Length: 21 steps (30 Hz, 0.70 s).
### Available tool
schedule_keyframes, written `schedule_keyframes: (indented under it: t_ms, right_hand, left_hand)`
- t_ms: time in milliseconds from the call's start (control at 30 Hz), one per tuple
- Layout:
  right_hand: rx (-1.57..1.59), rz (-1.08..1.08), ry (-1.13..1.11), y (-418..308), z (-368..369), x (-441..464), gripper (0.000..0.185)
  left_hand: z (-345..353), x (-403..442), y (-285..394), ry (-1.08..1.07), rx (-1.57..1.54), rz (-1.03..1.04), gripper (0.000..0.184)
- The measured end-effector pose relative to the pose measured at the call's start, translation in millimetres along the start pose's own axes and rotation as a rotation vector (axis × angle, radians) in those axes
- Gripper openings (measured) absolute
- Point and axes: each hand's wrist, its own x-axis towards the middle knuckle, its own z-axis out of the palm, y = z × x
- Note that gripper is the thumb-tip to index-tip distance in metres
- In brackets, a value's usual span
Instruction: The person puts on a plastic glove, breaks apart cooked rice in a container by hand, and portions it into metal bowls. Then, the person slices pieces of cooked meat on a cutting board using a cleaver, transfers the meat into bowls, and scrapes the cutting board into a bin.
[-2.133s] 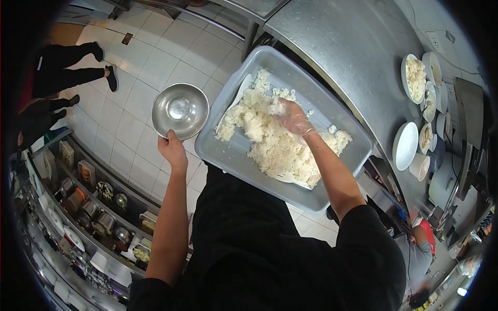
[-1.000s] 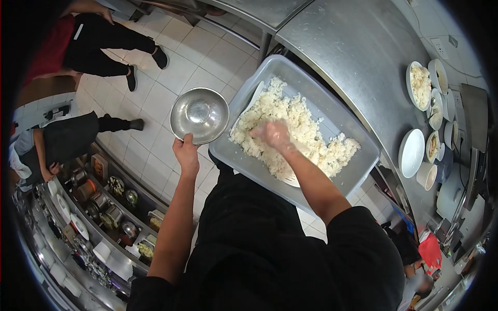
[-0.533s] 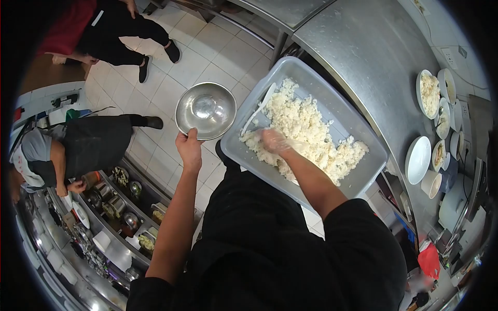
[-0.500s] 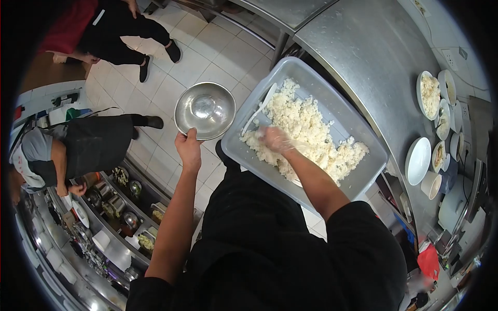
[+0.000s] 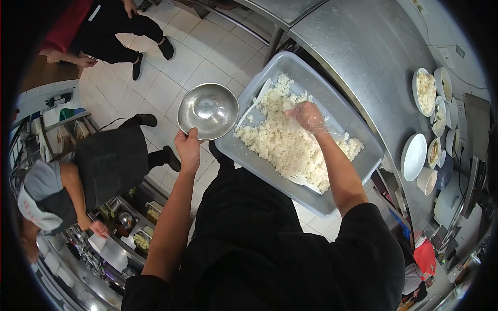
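My left hand [image 5: 188,151] grips the near rim of a shiny metal mixing bowl [image 5: 199,120]; nothing shows inside it. A grey plastic tub [image 5: 358,179] to its right holds a broad heap of cooked white rice [image 5: 277,140]. Over the upper part of the heap, my right hand [image 5: 309,117] wears a clear plastic glove, its fingers curled around some rice. One white rice paddle [image 5: 255,105] leans along the tub's left wall. Another white paddle [image 5: 305,182] lies partly under rice at the near side.
A steel counter [image 5: 358,46] runs beyond the tub, with a white bowl [image 5: 415,157], a bowl of rice [image 5: 426,92] and other dishes. At left, one person in a dark apron [image 5: 111,166] works at food containers; another person in dark trousers [image 5: 111,39] stands farther off.
My right hand has moved up and right across the rice, uncovering the near paddle. My left hand still holds the bowl. The aproned person has shifted toward me, reaching over the containers.
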Motion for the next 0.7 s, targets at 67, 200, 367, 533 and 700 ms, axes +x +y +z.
schedule_keyframes:
  t_ms: [67,200,367,533,700]
  right_hand:
    - [-0.188,0.133,-0.061,-8,-16,3,0.042]
    - [-0.079,0.183,0.012,62,-14,66,0.077]
    - [0.108,0.128,-0.346,-9,14,75,0.093]
    - [-0.054,-0.059,-0.612,-28,116,77,0.088]
    - [0.136,0.083,-0.976,-18,155,82,0.071]
  left_hand:
    - [2,-1,-1,-0.002,0.005,-0.007,0.025]
    - [13,-7,0,-0.016,0.049,-0.087,0.027]
    - [42,-9,0,0.055,0.174,-0.405,0.037]
    - [51,-3,-10,0.163,0.057,-0.393,0.025]
    - [48,-9,-20,0.144,-0.026,-0.303,0.024]
